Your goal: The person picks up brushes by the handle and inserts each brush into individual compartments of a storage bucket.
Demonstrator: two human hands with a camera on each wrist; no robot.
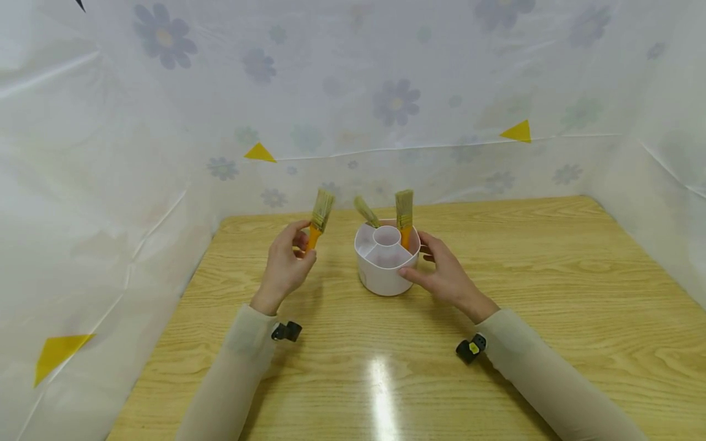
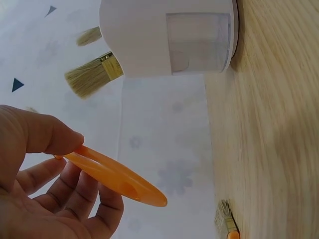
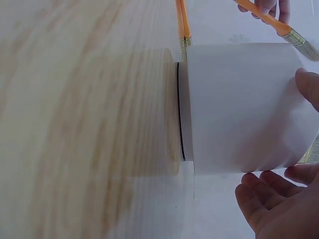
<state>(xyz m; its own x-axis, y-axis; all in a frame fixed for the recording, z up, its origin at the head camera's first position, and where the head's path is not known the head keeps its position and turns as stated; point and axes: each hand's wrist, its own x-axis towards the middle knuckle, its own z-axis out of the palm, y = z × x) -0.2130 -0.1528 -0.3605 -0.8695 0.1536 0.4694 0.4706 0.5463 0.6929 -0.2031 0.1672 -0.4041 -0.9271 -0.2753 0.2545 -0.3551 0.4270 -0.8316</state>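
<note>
Brush beside holder, two brushes.

Head cam overhead; wrist cams close on holder
</note>
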